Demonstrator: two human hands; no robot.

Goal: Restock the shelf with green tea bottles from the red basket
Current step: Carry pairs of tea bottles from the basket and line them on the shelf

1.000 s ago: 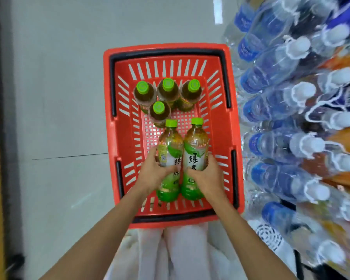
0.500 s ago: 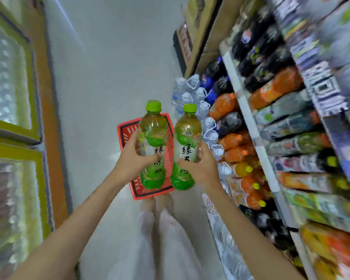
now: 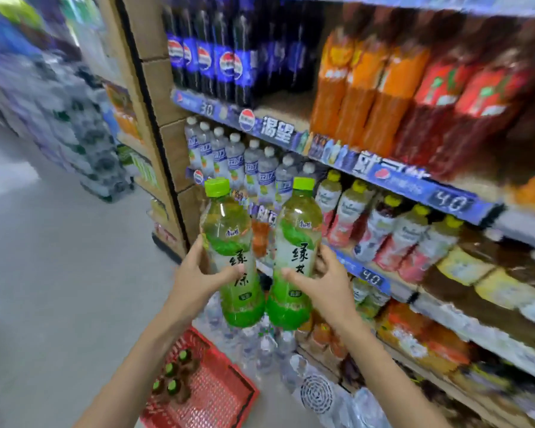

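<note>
Green tea bottles (image 3: pixel 294 257), two of them, are being held side by side in front of the shelving. The left hand (image 3: pixel 198 276) is wrapping its fingers and thumb round the label of the left bottle (image 3: pixel 232 257). The right hand (image 3: pixel 325 282) is gripping the right bottle (image 3: pixel 295 242) the same way. Both bottles are hanging in the air with their long axes near vertical, caps (image 3: pixel 217 186) up, bases almost touching.

Outward from the hands, the shelf (image 3: pixel 383 186) is lying ahead and to the right, so the right hand is sitting nearer to it and looks likely to go in first. Lower down, the red basket (image 3: pixel 223 393) is resting on the floor (image 3: pixel 59 273) with four more bottles (image 3: pixel 173 378) inside.

Motion blur is smearing the shelf rows, so I cannot tell which gap is meant for green tea. The bottom frame edge is cutting off the basket's near corner.
</note>
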